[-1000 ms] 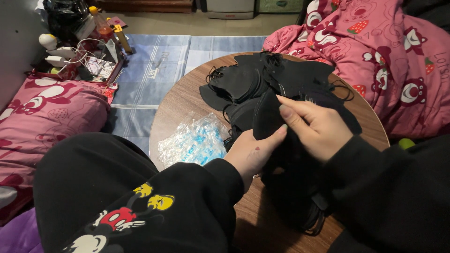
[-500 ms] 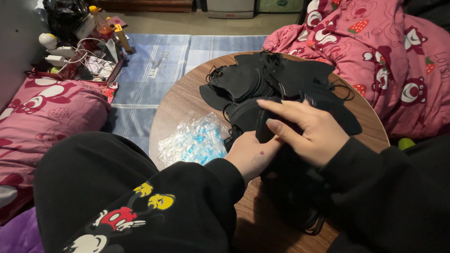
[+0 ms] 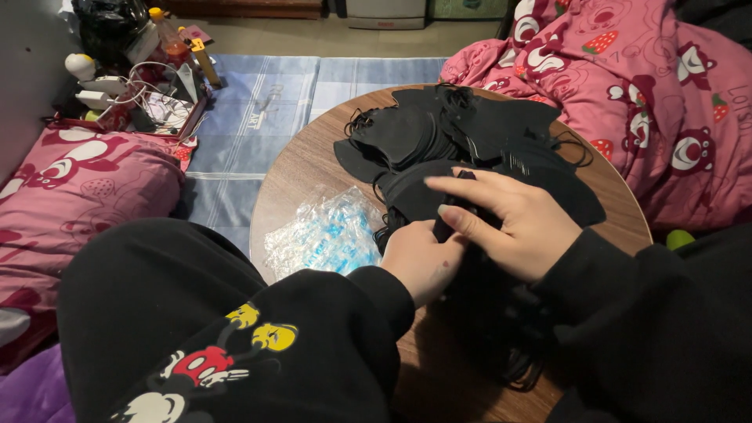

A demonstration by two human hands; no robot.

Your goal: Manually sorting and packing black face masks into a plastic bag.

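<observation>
Black mask [image 3: 419, 196] half hidden under both hands, grip unclear.

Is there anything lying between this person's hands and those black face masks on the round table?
Nothing visible does. Both the left hand and the right hand are already on the black face masks, gripping a folded one between them. The heap of clear plastic wrappers lies off to one side on the round wooden table, not in between.
</observation>
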